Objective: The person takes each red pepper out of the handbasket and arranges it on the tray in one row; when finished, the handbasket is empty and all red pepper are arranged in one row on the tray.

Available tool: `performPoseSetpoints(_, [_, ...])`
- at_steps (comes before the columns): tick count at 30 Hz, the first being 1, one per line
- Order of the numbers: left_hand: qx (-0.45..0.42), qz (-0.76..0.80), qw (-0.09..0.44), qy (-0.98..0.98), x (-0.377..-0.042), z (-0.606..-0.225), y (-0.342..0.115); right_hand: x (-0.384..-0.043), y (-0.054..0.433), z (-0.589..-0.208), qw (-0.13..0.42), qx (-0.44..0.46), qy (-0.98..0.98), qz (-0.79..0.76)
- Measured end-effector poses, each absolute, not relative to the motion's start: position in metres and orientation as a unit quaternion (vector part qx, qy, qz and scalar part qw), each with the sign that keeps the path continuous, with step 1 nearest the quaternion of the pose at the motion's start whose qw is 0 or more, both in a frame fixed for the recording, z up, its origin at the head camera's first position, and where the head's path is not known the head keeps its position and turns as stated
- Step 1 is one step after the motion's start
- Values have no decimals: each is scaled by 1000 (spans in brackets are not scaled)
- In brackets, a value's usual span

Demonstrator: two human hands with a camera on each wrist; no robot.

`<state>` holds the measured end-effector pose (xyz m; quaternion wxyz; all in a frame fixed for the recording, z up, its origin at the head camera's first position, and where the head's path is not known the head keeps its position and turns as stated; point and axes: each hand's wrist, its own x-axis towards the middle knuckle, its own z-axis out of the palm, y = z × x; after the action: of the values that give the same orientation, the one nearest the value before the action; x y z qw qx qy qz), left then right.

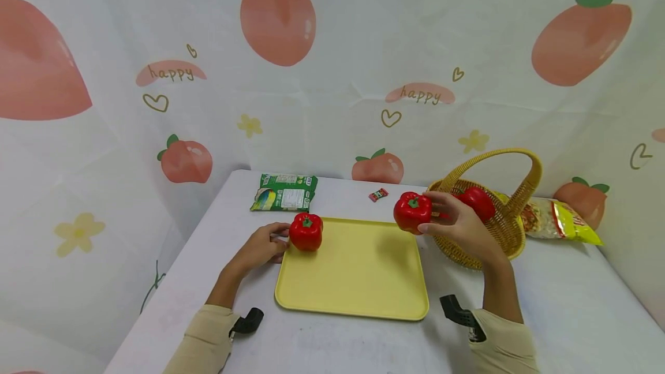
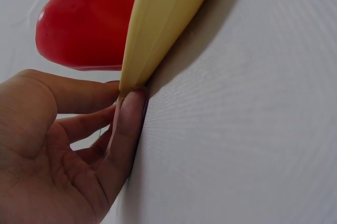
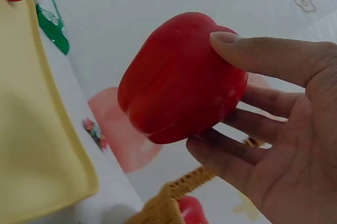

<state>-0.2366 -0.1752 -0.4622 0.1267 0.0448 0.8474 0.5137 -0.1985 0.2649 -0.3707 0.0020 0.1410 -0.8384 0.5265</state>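
A red bell pepper (image 1: 413, 212) with a green stem is gripped between the thumb and fingers of my right hand (image 1: 464, 229), raised over the tray's far right corner. The right wrist view shows this bell pepper (image 3: 181, 79) up close. My left hand (image 1: 262, 247) pinches the left rim of the yellow tray (image 1: 353, 270), thumb on top and fingers beneath, as the left wrist view shows at the tray's edge (image 2: 158, 19). Another red bell pepper (image 1: 306, 232) sits upright in the tray's far left corner, close by the left fingers.
A yellow wicker basket (image 1: 506, 235) with an arched handle stands right of the tray, holding another red bell pepper (image 1: 478, 203). Behind it lies a yellow-ended clear bag (image 1: 556, 221). At the back are a green snack packet (image 1: 284, 193) and a small red wrapper (image 1: 378, 194).
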Motion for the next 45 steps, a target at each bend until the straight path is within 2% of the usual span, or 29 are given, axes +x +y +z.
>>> performPoseSetpoints(8, [43, 512, 126, 849, -238, -464, -176, -208, 243, -382, -11, 137, -841, 523])
performPoseSetpoints(20, [44, 514, 127, 847, -237, -464, -176, -217, 209, -400, 0, 187, -832, 523])
performPoseSetpoints(36, [42, 518, 132, 844, -237, -462, -177, -218, 179, -412, -56, 194, -823, 531])
performPoseSetpoints(45, [45, 520, 132, 843, -238, -464, -177, -219, 168, -421, -57, 196, -817, 539])
